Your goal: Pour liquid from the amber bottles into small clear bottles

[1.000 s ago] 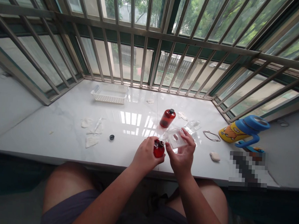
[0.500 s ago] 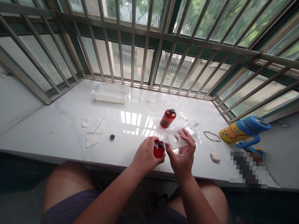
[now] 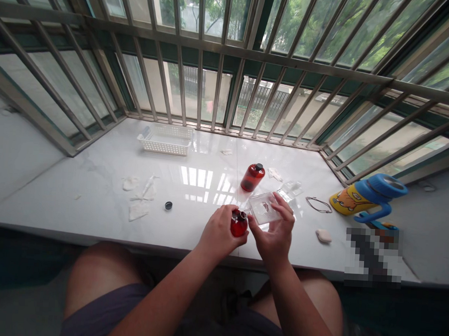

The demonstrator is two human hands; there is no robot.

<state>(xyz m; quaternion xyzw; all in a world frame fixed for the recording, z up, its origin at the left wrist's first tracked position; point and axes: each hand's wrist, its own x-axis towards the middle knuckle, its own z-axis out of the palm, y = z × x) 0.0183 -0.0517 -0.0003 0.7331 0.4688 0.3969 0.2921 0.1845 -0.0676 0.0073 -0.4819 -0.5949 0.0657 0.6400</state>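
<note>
My left hand (image 3: 218, 230) is closed round a small red see-through bottle (image 3: 239, 226), whose uncapped mouth points up. In my right hand (image 3: 275, 237) is a clear flat bottle (image 3: 263, 209), tipped so its neck end meets the red bottle's mouth. Whether liquid runs between them is too small to tell. A second red bottle (image 3: 253, 178) with a black cap stands just beyond my hands. Off to the left, a black cap (image 3: 168, 205) lies on the white counter (image 3: 191, 226).
A white basket (image 3: 164, 144) sits at the back left. Crumpled tissues (image 3: 138, 211) and a thin clear tube (image 3: 148, 186) lie left. To the right are clear plastic wrapping (image 3: 291, 190), a cord loop (image 3: 318, 205), a pale case (image 3: 323, 236) and a blue-and-yellow flask (image 3: 366, 195). Metal bars line the window.
Almost nothing differs. Both hands keep the same hold, with the clear bottle still tilted at the red bottle's mouth.
</note>
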